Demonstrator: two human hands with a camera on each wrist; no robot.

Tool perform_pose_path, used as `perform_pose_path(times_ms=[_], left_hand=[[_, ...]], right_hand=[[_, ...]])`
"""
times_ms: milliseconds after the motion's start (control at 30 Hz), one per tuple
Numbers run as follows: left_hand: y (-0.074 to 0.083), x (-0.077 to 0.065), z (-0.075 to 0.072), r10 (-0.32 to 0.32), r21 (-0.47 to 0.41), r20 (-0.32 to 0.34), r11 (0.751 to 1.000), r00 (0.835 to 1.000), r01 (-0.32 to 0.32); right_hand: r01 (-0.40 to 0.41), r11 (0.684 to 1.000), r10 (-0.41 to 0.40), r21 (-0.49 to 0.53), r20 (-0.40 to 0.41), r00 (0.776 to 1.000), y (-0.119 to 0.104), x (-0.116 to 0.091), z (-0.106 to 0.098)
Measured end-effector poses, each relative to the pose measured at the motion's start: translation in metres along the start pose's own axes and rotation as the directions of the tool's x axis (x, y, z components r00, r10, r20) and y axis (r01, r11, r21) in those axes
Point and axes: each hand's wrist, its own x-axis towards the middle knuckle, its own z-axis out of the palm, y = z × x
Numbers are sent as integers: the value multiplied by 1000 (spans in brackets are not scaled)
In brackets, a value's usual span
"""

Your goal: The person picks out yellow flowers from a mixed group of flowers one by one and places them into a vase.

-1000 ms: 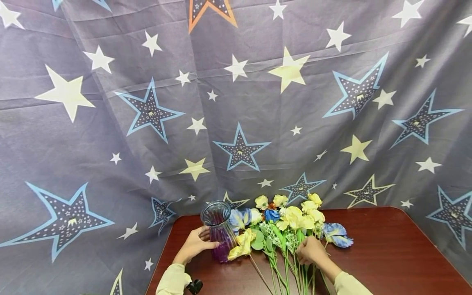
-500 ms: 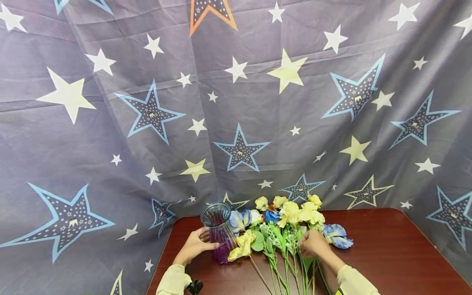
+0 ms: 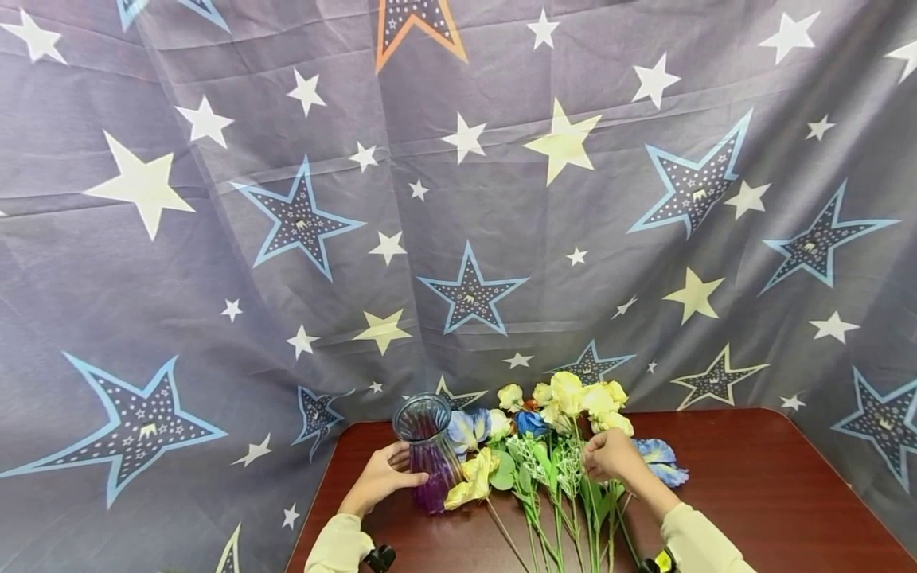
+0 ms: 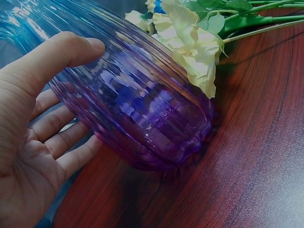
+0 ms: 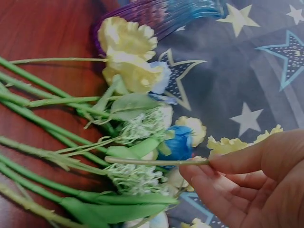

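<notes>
My left hand (image 3: pixel 376 481) holds the side of a ribbed glass vase (image 3: pixel 433 465), blue at the rim and purple at the base. In the left wrist view, the thumb lies along the vase's near side and the fingers reach round beneath. Over the bunch, my right hand (image 3: pixel 612 458) pinches a thin stem (image 5: pixel 152 162) between thumb and fingertips. This stem belongs to a yellow flower (image 3: pixel 568 391), whose petals show partly behind the fingers in the right wrist view. Its cut end points back over the other stems.
Several artificial flowers lie on the dark red table (image 3: pixel 752 493), among them a blue rose (image 3: pixel 531 422) and a blue-violet iris (image 3: pixel 662 461). One yellow flower (image 3: pixel 474 477) leans against the vase's base. A star-patterned cloth (image 3: pixel 458 199) hangs behind the table.
My right hand has lifted slightly from among the stems, and the pinched yellow flower has risen up and back above the bunch. The left hand stays on the vase.
</notes>
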Motion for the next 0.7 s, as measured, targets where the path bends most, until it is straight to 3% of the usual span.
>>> perform_pose_path(times_ms=[300, 700], left_hand=[[-4, -2, 3, 10, 29, -23, 1000, 1000, -9], [-4, 0, 3, 11, 43, -33, 999, 999, -9]], right_hand=[[36, 999, -36, 12, -37, 999, -22, 5, -6], [73, 992, -77, 106, 32, 997, -59, 13, -19]])
